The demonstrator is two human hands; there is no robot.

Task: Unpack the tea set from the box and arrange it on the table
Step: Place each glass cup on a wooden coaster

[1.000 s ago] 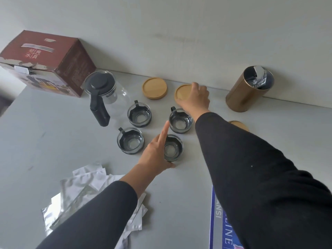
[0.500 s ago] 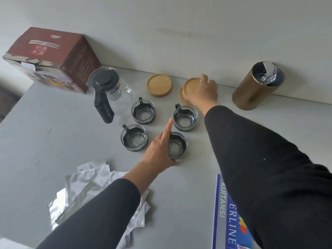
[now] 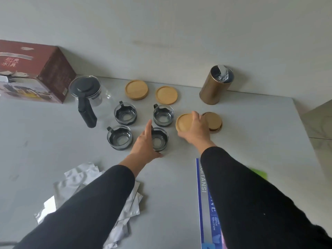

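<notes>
Four glass cups with black holders stand in a square on the grey table [image 3: 45,141]. My left hand [image 3: 144,147] holds the near-right cup [image 3: 160,141], thumb round its near side and index finger straight along it. The other cups [image 3: 125,114] [image 3: 163,115] [image 3: 119,137] stand free. My right hand [image 3: 196,131] grips a round bamboo coaster [image 3: 184,122], just left of the coaster stack [image 3: 214,120]. Two more coasters [image 3: 136,89] [image 3: 166,95] lie flat at the back. A glass teapot [image 3: 85,90] with a black lid and handle stands left of the cups.
The dark red box [image 3: 45,72] sits at the back left against the wall. A gold canister [image 3: 215,85] stands open at the back right. Foil packets [image 3: 75,180] lie near my left arm, and a blue booklet [image 3: 206,203] lies under my right arm. The table's right edge is close.
My right hand left a coaster at the back beside the first one, drew back to the right and now holds another coaster by the stack. My left hand stayed on the cup.
</notes>
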